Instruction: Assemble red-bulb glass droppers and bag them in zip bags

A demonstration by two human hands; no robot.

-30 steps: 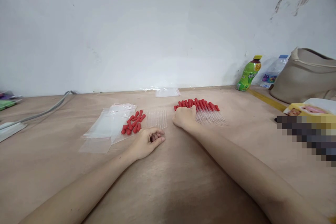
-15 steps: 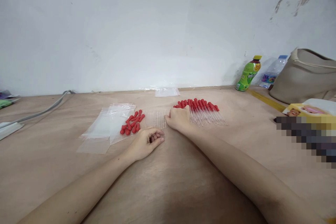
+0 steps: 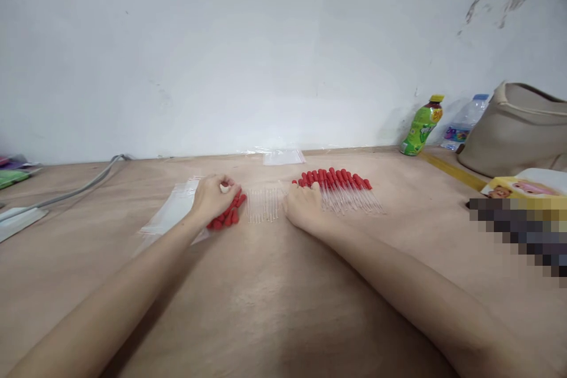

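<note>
My left hand (image 3: 213, 196) is above the pile of red rubber bulbs (image 3: 230, 215), its thumb and fingers curled together; whether a bulb is between them is hidden. To the right of the pile lies a row of clear thin dropper tubes (image 3: 262, 205), side by side. My right hand (image 3: 304, 205) rests closed at the right end of that row, and what its fingers hold, if anything, cannot be seen. Just beyond it lie several droppers with red bulbs (image 3: 339, 180) fitted on clear tubes, fanned out and partly covered by this hand.
Clear plastic bags (image 3: 175, 209) lie under and left of my left hand. Another bag (image 3: 284, 157) is by the wall. At right stand a green drink bottle (image 3: 420, 129), a water bottle (image 3: 465, 123), a beige bag (image 3: 509, 130) and a yellow pack (image 3: 527, 187). A grey cable (image 3: 88, 184) runs at left.
My left hand has moved up and left, from in front of the tubes to over the red bulbs. The right hand has stayed nearly in place.
</note>
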